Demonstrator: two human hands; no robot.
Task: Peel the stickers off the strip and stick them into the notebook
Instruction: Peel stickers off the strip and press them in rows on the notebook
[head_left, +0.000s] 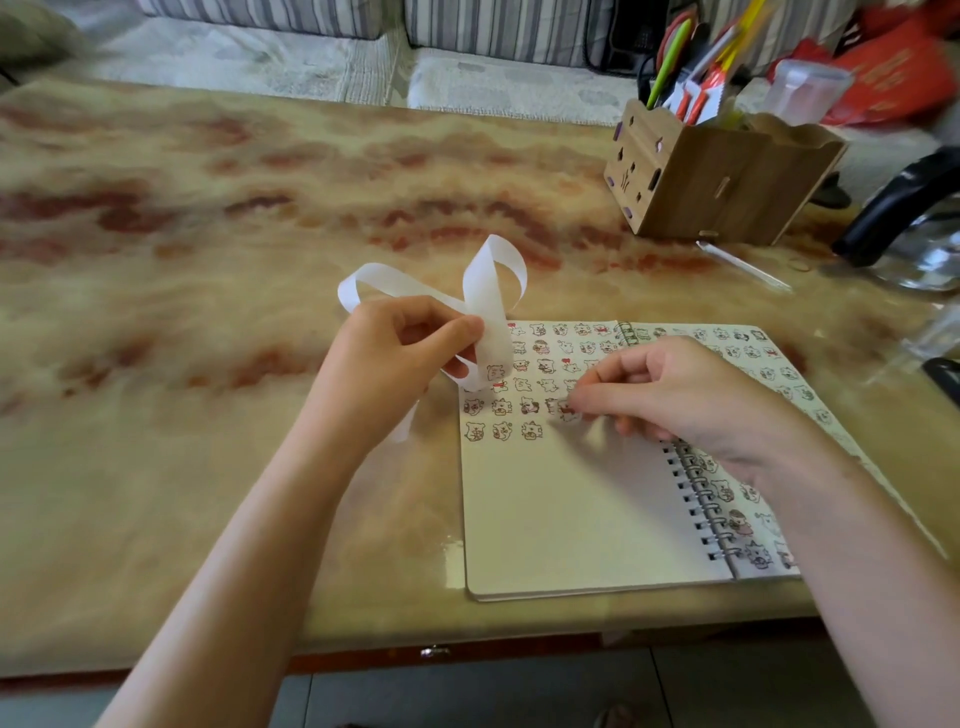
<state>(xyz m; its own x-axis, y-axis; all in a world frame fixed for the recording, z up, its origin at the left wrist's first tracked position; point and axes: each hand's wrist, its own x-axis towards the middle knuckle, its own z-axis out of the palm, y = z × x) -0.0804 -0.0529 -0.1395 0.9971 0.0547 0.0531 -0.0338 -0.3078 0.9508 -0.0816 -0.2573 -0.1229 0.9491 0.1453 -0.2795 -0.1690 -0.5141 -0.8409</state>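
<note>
A spiral notebook (561, 519) lies open on the table, its left page carrying several rows of small cartoon stickers (501, 408) across the top half. My left hand (400, 353) pinches a long white looping sticker strip (488, 291) just above the page's upper left corner. One sticker still shows on the strip near my thumb. My right hand (675, 395) hovers low over the page with curled fingers, its fingertips pinching a small sticker (567, 410) at the right end of a sticker row.
A wooden pen holder (717, 182) full of pens stands at the back right. A clear pen-like object (743, 265) lies in front of it. A dark kettle handle and glass (914, 228) sit at the right edge. A striped sofa runs behind the marble-patterned table (208, 312).
</note>
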